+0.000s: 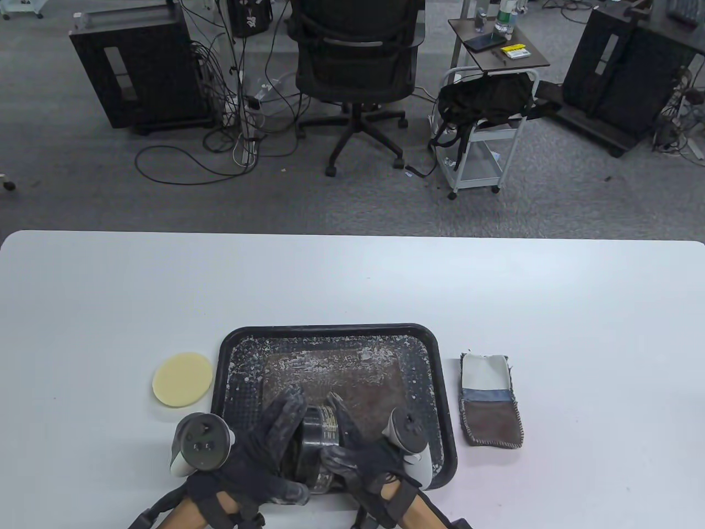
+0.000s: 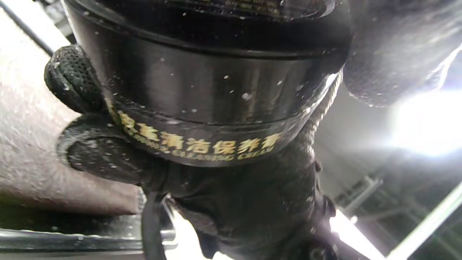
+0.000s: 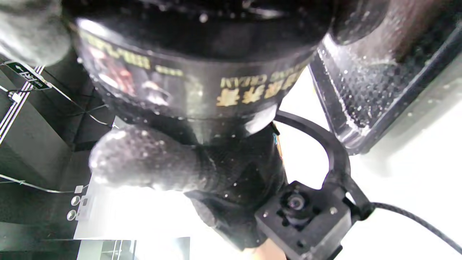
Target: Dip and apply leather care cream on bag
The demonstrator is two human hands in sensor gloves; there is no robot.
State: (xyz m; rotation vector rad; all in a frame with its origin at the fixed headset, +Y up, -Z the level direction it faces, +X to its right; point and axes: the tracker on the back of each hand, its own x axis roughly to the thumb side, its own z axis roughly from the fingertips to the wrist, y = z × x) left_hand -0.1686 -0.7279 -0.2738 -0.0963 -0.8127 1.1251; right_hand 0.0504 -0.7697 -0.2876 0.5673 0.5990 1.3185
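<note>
Both hands hold one thing: the black jar of leather care cream (image 1: 318, 441), tipped on its side over the near end of the tray (image 1: 330, 332). The left hand (image 1: 264, 441) wraps its grip around the jar's lid end, fingers curled over the top and thumb underneath; the right hand (image 1: 358, 449) clasps the other end, its fingers (image 1: 344, 410) lying along the labelled wall. In the left wrist view the jar (image 2: 202, 90) shows gold lettering above a gloved thumb, and the seam between lid and body looks closed. The right wrist view shows the same label (image 3: 252, 90) and the tray's rim (image 3: 361, 119) beside it.

Judging by this two-handed hold, the step in hand is unscrewing the lid, so the task is at its start: no cream is out, as far as can be seen. The yellow round applicator sponge (image 1: 182, 379) lies untouched on the table just left of the tray. The brown leather bag (image 1: 341, 386) lies flat in the tray beyond the jar, flecked with white specks. A folded cloth (image 1: 491, 399) sits right of the tray. Left to do: open the jar, take the sponge, dip it, and rub cream over the bag.
</note>
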